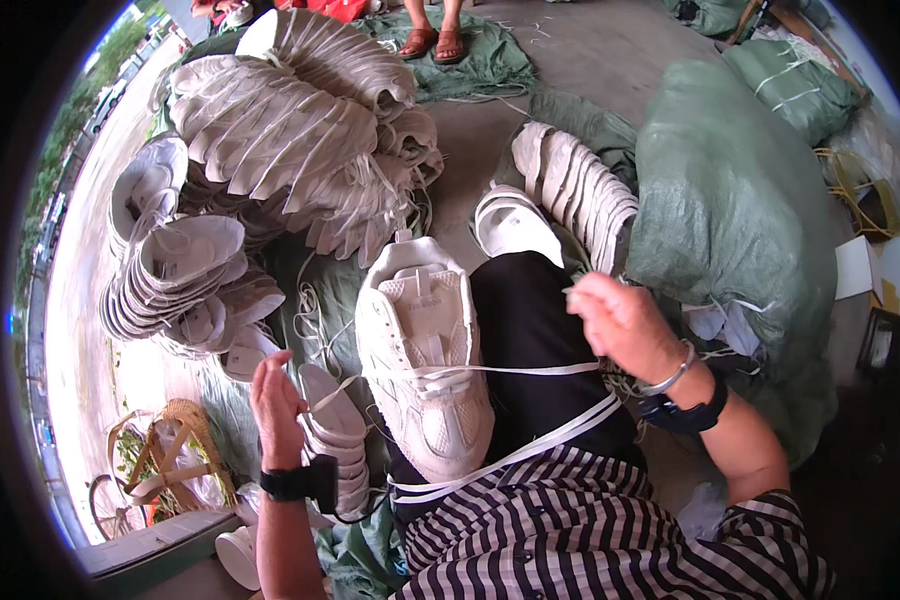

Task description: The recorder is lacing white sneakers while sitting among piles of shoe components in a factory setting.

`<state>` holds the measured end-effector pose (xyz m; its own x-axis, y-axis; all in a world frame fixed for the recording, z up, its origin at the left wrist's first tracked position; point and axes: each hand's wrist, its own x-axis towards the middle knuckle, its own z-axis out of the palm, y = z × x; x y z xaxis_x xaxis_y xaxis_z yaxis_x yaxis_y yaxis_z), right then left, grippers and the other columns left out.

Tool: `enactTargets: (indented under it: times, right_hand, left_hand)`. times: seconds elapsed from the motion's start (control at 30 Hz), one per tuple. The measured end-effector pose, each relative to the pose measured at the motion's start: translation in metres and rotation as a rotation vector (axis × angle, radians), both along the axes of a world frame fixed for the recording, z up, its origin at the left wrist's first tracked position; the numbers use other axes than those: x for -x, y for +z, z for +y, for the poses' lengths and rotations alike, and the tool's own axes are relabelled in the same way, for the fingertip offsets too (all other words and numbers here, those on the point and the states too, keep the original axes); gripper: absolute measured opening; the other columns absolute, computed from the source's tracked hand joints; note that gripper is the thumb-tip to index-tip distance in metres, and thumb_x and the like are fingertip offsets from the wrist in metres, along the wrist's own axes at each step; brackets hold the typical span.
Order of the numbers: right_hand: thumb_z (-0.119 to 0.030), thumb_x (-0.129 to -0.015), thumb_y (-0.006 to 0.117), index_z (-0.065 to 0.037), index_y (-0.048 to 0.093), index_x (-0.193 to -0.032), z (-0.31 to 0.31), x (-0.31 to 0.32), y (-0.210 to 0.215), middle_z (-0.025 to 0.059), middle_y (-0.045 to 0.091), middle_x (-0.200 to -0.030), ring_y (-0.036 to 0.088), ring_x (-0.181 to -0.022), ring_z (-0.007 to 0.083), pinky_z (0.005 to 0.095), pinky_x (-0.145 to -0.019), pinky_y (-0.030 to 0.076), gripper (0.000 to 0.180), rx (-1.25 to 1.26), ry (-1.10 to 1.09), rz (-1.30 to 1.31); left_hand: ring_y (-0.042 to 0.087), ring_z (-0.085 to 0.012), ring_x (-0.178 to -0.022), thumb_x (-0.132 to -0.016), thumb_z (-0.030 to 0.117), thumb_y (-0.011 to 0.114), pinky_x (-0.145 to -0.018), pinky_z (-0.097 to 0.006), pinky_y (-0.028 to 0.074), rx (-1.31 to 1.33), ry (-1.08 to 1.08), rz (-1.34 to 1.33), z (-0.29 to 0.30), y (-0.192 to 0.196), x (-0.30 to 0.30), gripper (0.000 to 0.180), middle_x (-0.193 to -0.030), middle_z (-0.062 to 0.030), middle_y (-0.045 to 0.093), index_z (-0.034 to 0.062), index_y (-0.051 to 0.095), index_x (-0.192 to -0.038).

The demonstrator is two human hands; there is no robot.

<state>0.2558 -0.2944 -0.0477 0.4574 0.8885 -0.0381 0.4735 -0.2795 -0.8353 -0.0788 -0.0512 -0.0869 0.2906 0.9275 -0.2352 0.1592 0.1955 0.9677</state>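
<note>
A white sneaker (432,372) rests on my lap, its toe toward me and its tongue standing up. A flat white shoelace (530,371) passes across the lower eyelets and runs out to both sides. On the right, my right hand (622,325) is closed in a pinch, with a small pale tip at its fingers and the lace reaching to just below it. My left hand (278,408) is raised beside the shoe; the lace's other end leads to its thumb side, and the fingers look pressed together. More white laces (530,448) lie across my thigh.
Rows of nested white shoe uppers (270,125) are heaped at far left, with more stacks (185,270) nearer. Another row (575,190) lies ahead, beside a large green sack (735,230). A woven basket (175,450) stands at left. A person's sandalled feet (435,45) are at the far side.
</note>
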Motion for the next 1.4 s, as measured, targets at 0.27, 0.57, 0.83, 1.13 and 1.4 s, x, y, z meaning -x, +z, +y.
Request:
enactTargets:
  times: [0.27,0.57,0.83,1.13,1.4]
  right_hand:
    - [-0.009,-0.082,0.057,-0.003,0.057,-0.091,0.035,0.054,0.002,0.0124,0.061,-0.069,0.063,-0.064,0.0275,0.0351,-0.057,0.051,0.01,-0.095,0.218,-0.038]
    - [-0.01,-0.082,0.059,-0.004,0.053,-0.078,0.043,0.059,-0.013,0.0128,0.058,-0.059,0.059,-0.053,0.0284,0.038,-0.048,0.045,0.01,-0.089,0.16,0.021]
    - [-0.009,-0.082,0.062,-0.002,0.052,-0.076,0.049,0.059,-0.013,0.0103,0.058,-0.057,0.059,-0.044,0.0207,0.0317,-0.042,0.046,0.013,-0.073,0.18,-0.033]
    - [-0.007,-0.083,0.058,-0.004,0.051,-0.08,0.05,0.059,-0.01,0.0112,0.056,-0.059,0.06,-0.054,0.0287,0.0332,-0.046,0.047,0.008,-0.036,0.207,0.016]
    - [0.0,-0.086,0.05,0.003,0.052,-0.088,0.045,0.054,-0.007,0.0063,0.057,-0.067,0.062,-0.053,0.0139,0.0261,-0.046,0.05,0.004,0.089,0.28,0.36]
  left_hand:
    - [0.051,-0.0071,-0.068,-0.094,0.015,0.045,-0.07,-0.022,0.041,-0.291,-0.284,-0.03,-0.052,0.036,-0.076,0.037,-0.07,-0.0004,0.054,0.0018,0.046,-0.128]
    - [0.055,-0.0071,-0.052,-0.091,0.009,0.054,-0.048,-0.019,0.043,-0.128,-0.314,0.13,-0.065,0.043,-0.066,0.01,-0.063,-0.0043,0.061,0.001,0.06,-0.091]
    - [0.045,-0.0035,-0.061,-0.096,0.016,0.044,-0.057,-0.018,0.038,-0.171,-0.358,0.006,-0.073,0.051,-0.074,0.024,-0.07,0.0015,0.054,0.001,0.06,-0.106]
    - [0.057,-0.0076,-0.068,-0.091,0.012,0.056,-0.065,-0.021,0.046,0.045,-0.446,0.001,-0.08,0.045,-0.064,0.014,-0.076,-0.0034,0.063,-0.0018,0.057,-0.095]
    - [0.05,-0.0028,-0.067,-0.087,0.016,0.063,-0.061,-0.018,0.04,0.023,-0.416,0.08,-0.082,0.044,-0.073,0.017,-0.074,0.0029,0.06,-0.0008,0.062,-0.084]
